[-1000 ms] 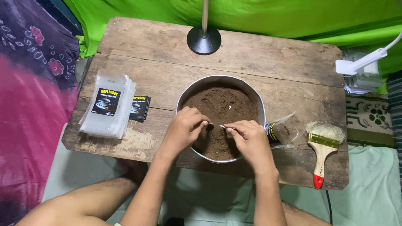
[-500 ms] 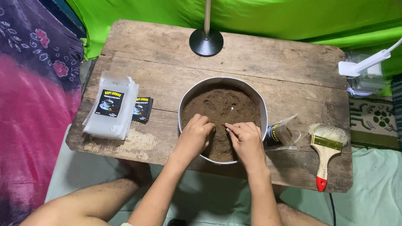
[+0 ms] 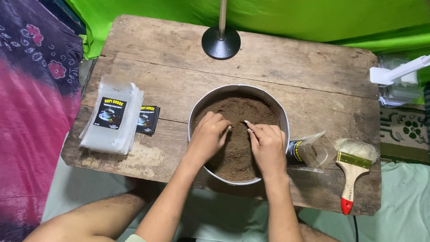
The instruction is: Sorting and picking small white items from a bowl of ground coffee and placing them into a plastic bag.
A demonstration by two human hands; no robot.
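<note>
Both hands in brown powder [image 3: 237,134] | left hand [image 3: 208,136] fingertips buried, grip unclear | right hand [image 3: 268,148] pinching something indistinct

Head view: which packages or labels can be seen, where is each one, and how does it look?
Stack of clear pouches: left on the wooden table, flat, black label.
Small black labels: right beside the stack, rectangular.
Open clear pouch: between the metal bowl and the paintbrush, dark label.

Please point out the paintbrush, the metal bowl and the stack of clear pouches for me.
paintbrush [image 3: 352,175], head view, on its wooden handle.
metal bowl [image 3: 224,91], head view, on its far rim.
stack of clear pouches [image 3: 112,139], head view, on the top pouch's clear lower part.
</note>
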